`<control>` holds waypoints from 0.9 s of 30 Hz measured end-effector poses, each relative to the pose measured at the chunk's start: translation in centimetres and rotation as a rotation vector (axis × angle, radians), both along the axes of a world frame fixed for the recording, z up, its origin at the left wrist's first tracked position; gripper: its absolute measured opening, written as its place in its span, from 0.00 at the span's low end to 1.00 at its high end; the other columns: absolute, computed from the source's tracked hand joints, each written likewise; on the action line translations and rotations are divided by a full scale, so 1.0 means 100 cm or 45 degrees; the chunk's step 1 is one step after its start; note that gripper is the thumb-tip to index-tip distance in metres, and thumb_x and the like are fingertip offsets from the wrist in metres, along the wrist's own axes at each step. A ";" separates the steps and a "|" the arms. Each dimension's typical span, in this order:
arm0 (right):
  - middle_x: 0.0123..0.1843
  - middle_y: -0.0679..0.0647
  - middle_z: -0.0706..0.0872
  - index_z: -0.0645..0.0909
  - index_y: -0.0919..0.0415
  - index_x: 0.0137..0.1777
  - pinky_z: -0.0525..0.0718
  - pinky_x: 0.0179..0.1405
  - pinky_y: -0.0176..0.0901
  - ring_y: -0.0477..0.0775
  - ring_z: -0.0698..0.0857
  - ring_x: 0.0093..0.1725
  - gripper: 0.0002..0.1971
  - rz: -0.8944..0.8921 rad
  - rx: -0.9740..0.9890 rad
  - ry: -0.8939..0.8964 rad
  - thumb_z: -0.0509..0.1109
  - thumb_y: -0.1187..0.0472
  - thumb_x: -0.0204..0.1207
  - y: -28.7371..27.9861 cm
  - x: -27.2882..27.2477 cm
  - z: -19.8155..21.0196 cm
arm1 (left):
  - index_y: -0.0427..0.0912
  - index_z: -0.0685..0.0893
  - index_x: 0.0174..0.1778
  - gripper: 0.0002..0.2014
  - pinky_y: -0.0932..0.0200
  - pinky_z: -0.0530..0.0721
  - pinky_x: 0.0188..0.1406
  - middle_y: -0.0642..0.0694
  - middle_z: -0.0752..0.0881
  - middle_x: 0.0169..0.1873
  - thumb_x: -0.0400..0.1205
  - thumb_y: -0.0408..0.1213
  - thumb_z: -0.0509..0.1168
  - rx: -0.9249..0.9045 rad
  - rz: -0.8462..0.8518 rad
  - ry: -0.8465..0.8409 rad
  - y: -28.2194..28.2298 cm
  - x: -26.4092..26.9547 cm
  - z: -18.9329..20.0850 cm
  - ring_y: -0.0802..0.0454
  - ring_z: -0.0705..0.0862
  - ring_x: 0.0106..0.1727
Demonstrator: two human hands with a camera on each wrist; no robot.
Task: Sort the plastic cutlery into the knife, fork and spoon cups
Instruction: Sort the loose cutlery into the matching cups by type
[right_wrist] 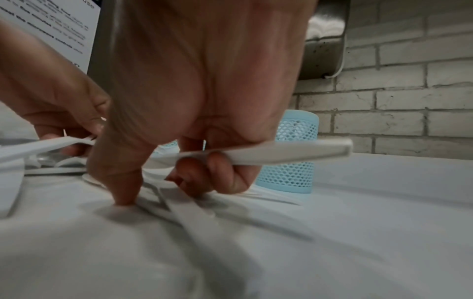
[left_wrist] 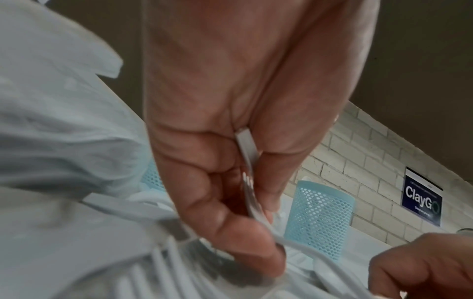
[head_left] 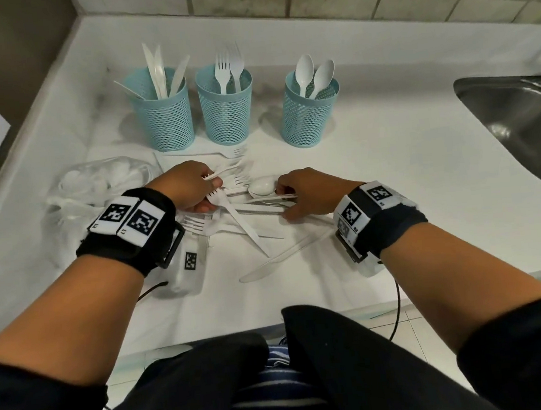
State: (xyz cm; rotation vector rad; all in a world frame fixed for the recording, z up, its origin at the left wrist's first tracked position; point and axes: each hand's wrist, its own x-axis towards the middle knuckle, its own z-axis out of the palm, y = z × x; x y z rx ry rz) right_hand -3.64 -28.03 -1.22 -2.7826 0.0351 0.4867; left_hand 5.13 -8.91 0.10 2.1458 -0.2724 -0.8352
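Note:
Three blue mesh cups stand in a row at the back: the knife cup (head_left: pixel 163 116) on the left, the fork cup (head_left: pixel 226 110) in the middle and the spoon cup (head_left: pixel 309 116) on the right. A loose pile of white plastic cutlery (head_left: pixel 248 226) lies on the white counter between my hands. My left hand (head_left: pixel 209 190) (left_wrist: pixel 245 212) pinches the handle of a fork (left_wrist: pixel 247 149) at the pile's left side. My right hand (head_left: pixel 283 200) (right_wrist: pixel 194 174) curls its fingers round a spoon's handle (right_wrist: pixel 281 151); the bowl (head_left: pixel 262 186) shows past the fingertips. Its thumb (right_wrist: pixel 125 192) presses on the counter.
A clear plastic bag (head_left: pixel 103 183) with more white cutlery lies left of my left hand. A steel sink (head_left: pixel 517 124) opens at the right. A brick wall (head_left: pixel 310 2) backs the counter, another wall closes the left side, and the counter's front edge (head_left: pixel 272 312) runs below my wrists.

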 end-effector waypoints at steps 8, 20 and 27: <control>0.45 0.49 0.76 0.73 0.56 0.50 0.67 0.42 0.39 0.51 0.74 0.44 0.14 -0.002 0.002 -0.007 0.74 0.56 0.71 0.001 0.002 0.002 | 0.35 0.75 0.55 0.08 0.67 0.85 0.27 0.41 0.82 0.33 0.86 0.36 0.58 -0.130 0.092 0.115 0.009 0.005 -0.001 0.57 0.87 0.22; 0.40 0.51 0.78 0.77 0.61 0.42 0.70 0.44 0.42 0.53 0.76 0.43 0.09 0.027 -0.044 0.103 0.67 0.55 0.78 -0.006 0.009 0.024 | 0.40 0.75 0.48 0.05 0.70 0.79 0.18 0.43 0.81 0.30 0.85 0.38 0.58 -0.099 0.146 0.020 0.017 0.009 -0.004 0.60 0.85 0.19; 0.35 0.49 0.80 0.81 0.57 0.34 0.70 0.39 0.41 0.51 0.76 0.41 0.13 0.016 -0.007 0.113 0.63 0.58 0.81 -0.011 0.024 0.057 | 0.35 0.80 0.56 0.10 0.72 0.77 0.19 0.44 0.80 0.34 0.84 0.37 0.60 0.061 0.070 -0.254 0.016 0.010 -0.007 0.59 0.80 0.16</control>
